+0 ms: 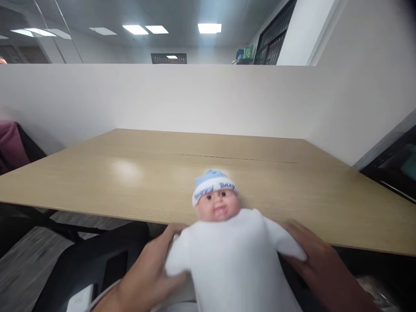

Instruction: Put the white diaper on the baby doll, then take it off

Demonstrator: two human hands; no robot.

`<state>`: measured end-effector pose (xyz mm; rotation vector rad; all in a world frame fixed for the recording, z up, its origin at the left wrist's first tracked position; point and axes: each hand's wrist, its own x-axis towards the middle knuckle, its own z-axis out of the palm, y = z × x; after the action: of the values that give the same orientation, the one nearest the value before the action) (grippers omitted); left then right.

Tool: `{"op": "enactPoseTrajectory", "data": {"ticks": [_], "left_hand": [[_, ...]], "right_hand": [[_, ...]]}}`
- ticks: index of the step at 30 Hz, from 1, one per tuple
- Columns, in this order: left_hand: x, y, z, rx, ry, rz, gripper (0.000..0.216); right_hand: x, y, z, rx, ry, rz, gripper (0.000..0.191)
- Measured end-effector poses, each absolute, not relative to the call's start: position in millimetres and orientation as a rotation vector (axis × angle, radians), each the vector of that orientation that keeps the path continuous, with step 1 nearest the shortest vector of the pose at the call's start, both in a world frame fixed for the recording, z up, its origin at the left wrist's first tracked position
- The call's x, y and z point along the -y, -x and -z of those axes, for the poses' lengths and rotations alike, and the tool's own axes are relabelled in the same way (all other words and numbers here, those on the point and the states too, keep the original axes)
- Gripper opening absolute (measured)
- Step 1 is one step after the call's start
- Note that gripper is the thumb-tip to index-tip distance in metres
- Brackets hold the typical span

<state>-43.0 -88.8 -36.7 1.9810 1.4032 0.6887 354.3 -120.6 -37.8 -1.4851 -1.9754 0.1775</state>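
Note:
A baby doll (234, 255) in a plain white garment faces me at the near edge of the table. On its head is a blue and white knitted-looking cap with blue lettering. My left hand (156, 264) is closed around the doll's arm at the left of the picture, thumb in front. Around the other arm, my right hand (308, 251) is closed as well, slightly blurred. The doll's head overlaps the tabletop, and its lower body runs out of the bottom of the picture.
A light wood table (146, 173) stretches to a white wall (201, 95). At lower left stands a black chair (87, 255) with a white object (80, 299) and a dark flat object on it. A dark screen-like panel (396, 160) stands at right, and pink cloth (11, 145) hangs at far left.

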Motion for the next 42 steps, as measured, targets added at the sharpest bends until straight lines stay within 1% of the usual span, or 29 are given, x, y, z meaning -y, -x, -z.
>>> {"op": "enactPoseTrajectory", "data": {"ticks": [2, 5, 10, 13, 18, 24, 26, 28, 32, 37, 39, 42], "left_hand": [[39, 28, 18, -1.239, -2.029, -0.636, 0.057], [-28, 5, -2, -1.157, -2.088, -0.614, 0.048], [-106, -12, -2, -1.167, -2.196, -0.506, 0.046], [-136, -10, 4, -1.223, -2.251, -0.465, 0.048], [-170, -3, 10, -1.384, -2.317, -0.463, 0.051], [-206, -7, 19, -1.507, -2.452, -0.476, 0.033], [-220, -10, 22, -1.518, -2.49, -0.49, 0.031], [-237, -12, 25, -1.524, -2.501, -0.511, 0.034], [-271, -13, 30, -1.484, -2.54, -0.589, 0.051], [-313, -13, 40, -1.531, -2.571, -0.634, 0.062], [-328, -15, 44, -1.56, -2.612, -0.649, 0.062], [-346, -19, 48, -1.617, -2.705, -0.659, 0.054]], "right_hand": [[94, -363, 36, 1.896, 1.592, -0.125, 0.029], [51, -371, 41, 1.865, 1.701, -0.119, 0.031], [-5, -381, 59, 1.894, 1.734, -0.115, 0.033], [-30, -385, 69, 1.921, 1.737, -0.106, 0.034], [-69, -387, 81, 1.955, 1.727, -0.001, 0.041], [-121, -389, 81, 1.933, 1.771, -0.026, 0.04], [-140, -390, 82, 1.949, 1.779, -0.03, 0.039], [-159, -391, 83, 1.966, 1.777, 0.019, 0.041], [-194, -394, 87, 1.998, 1.726, 0.169, 0.044], [-238, -396, 85, 2.029, 1.664, 0.162, 0.038], [-255, -397, 82, 2.042, 1.656, 0.144, 0.036], [-278, -396, 76, 2.047, 1.689, 0.105, 0.034]]}}
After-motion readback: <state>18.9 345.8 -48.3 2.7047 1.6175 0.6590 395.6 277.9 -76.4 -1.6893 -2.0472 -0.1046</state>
